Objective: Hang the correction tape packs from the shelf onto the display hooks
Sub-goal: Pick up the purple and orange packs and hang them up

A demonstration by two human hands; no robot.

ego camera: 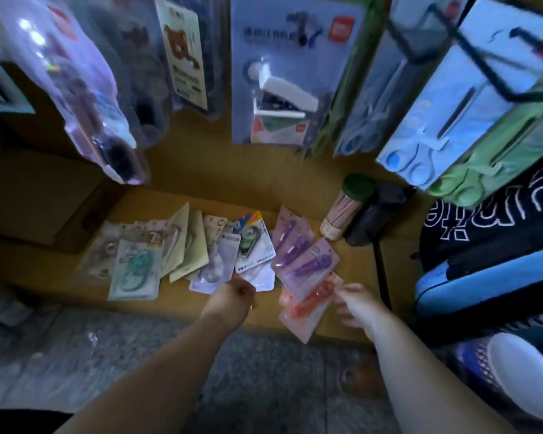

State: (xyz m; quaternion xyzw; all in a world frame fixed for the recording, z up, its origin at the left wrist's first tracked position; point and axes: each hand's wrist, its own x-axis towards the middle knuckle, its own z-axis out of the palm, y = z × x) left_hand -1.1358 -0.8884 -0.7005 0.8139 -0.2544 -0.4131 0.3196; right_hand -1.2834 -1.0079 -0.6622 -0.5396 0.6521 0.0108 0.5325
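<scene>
Landmark: green pack (254, 242), mid-shelf (351, 308).
Left hand (231, 296): curled at white pack (257, 278) just below; grip unclear.
Right hand (356, 303): fingers pinching orange pack (308, 305), right of green.
Risk: overlapped purple packs (301, 258) dragged off the shelf edge.

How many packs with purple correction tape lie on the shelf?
3: overlapping purple correction tape packs, far, middle, near, in a fan right of centre on the wooden shelf. Others may be hidden underneath.
</scene>
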